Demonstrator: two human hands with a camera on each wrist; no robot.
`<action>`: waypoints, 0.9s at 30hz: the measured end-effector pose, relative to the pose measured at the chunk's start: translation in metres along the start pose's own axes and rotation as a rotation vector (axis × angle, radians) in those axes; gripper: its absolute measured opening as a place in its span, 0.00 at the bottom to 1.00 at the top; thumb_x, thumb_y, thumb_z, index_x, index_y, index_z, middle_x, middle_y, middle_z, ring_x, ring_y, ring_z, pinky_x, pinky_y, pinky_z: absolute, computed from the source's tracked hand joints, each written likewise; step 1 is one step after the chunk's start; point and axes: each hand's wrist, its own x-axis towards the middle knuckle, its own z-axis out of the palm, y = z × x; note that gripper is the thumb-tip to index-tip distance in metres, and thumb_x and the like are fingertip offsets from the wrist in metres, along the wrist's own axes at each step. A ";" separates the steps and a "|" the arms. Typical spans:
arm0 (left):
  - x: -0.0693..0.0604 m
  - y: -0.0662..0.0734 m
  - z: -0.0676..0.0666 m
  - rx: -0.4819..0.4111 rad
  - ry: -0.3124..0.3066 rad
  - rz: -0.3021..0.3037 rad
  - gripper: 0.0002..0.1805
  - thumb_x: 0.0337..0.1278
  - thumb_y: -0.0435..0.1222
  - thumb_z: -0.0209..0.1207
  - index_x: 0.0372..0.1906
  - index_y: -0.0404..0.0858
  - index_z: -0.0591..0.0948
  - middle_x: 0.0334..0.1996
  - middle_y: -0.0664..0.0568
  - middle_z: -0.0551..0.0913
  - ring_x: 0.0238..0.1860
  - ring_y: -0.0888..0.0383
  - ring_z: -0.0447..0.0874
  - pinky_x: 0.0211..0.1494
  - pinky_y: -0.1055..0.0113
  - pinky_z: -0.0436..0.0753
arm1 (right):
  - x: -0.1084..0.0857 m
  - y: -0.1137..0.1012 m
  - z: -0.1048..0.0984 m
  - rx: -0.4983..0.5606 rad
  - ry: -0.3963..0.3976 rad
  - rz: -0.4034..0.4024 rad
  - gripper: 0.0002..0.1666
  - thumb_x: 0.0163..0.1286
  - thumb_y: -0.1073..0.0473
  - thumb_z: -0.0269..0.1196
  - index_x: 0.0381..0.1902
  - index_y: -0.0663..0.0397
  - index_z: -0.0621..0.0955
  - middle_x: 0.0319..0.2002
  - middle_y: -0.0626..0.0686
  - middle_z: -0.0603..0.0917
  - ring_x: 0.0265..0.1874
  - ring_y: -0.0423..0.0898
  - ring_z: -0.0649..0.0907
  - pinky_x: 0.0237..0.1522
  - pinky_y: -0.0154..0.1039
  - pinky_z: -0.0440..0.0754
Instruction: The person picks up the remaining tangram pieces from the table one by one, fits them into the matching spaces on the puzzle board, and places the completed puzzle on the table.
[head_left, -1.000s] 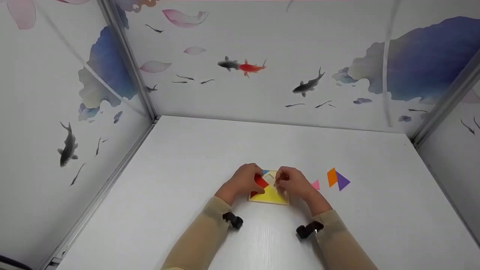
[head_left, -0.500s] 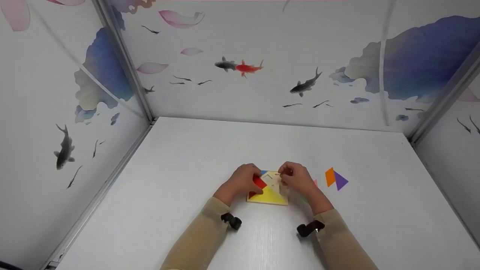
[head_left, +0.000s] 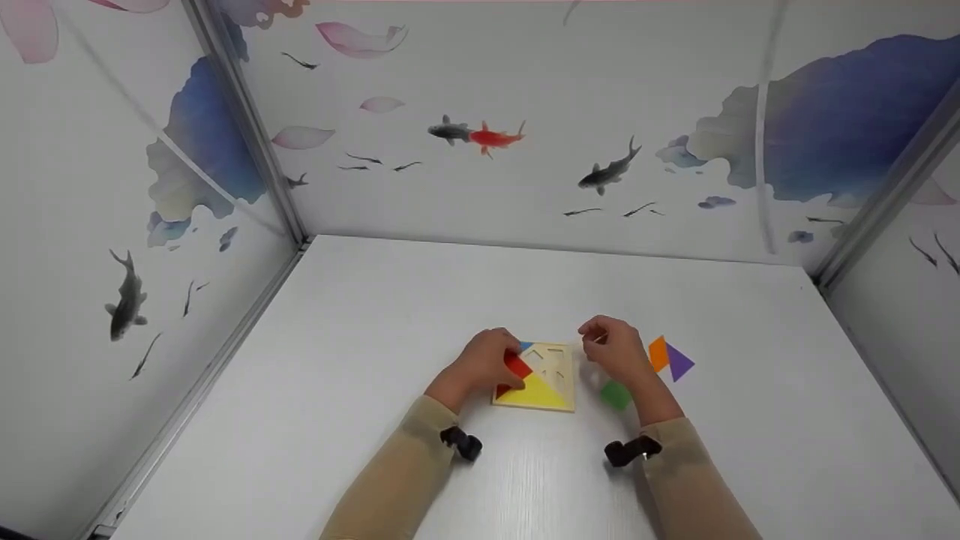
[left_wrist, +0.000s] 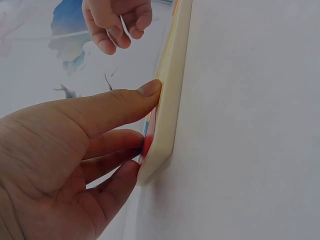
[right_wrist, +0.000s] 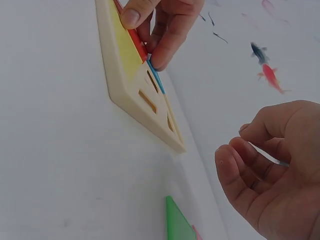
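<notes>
A square wooden tangram board (head_left: pixel 568 375) lies on the table, with yellow (head_left: pixel 536 391), red (head_left: pixel 517 365) and blue (head_left: pixel 527 346) pieces set in its left and near parts. Bare wood with several small cut-outs shows at its far right. My left hand (head_left: pixel 484 361) holds the board's left side, thumb and fingers pressing over the pieces. Away from the board's right edge, my right hand (head_left: pixel 616 351) hovers with loosely curled fingers; nothing shows between them in the right wrist view. Below it lies a green piece (head_left: pixel 616 395), partly hidden by the wrist in the head view.
Orange (head_left: pixel 658 353) and purple (head_left: pixel 680 362) pieces lie to the right of my right hand. A bit of a pink piece (right_wrist: pixel 196 232) shows behind the green one in the right wrist view. White walls (head_left: pixel 517 195) with painted fish border the white table (head_left: pixel 405 300).
My right hand has lifted off the board and moved right, uncovering the board's right side and the green piece while covering the pink one. My left hand stays on the board.
</notes>
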 end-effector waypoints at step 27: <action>0.000 0.000 0.001 0.034 -0.001 0.008 0.26 0.53 0.46 0.79 0.57 0.43 0.88 0.58 0.54 0.82 0.56 0.54 0.75 0.67 0.60 0.79 | 0.002 0.035 -0.036 -0.064 0.197 0.050 0.17 0.71 0.64 0.63 0.54 0.66 0.85 0.46 0.63 0.87 0.49 0.58 0.83 0.55 0.54 0.81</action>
